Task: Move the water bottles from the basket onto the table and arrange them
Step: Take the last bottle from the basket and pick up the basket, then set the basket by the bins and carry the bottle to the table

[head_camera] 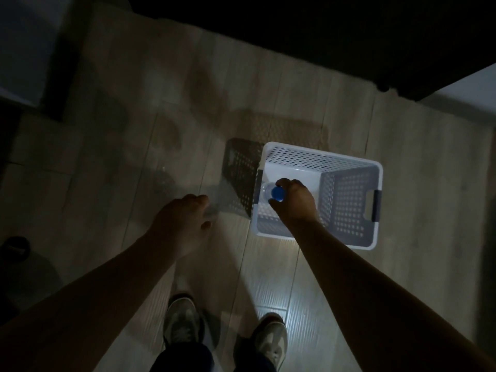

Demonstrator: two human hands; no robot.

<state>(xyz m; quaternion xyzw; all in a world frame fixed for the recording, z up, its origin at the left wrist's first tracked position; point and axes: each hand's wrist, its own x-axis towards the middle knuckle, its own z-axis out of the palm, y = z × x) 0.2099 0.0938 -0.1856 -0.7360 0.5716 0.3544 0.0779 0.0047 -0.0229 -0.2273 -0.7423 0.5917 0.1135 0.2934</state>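
Head view — right hand (pixel 294 201) grips the water bottle (pixel 270 191) by its cap in the basket (pixel 322 154) — left hand (pixel 182 224) unclear.

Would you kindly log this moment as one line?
right hand: grips bottle top at basket | left hand: hold unclear | basket: on floor

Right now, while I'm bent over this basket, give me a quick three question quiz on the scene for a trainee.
1. Multiple choice: which hand grips the bottle near its blue cap? A left, B right, C both.
2. True or false: the basket stands on a table.
3. Fill in: the left hand holds ____.

Key
1. B, the right hand.
2. False, it stands on the floor.
3. Nothing.
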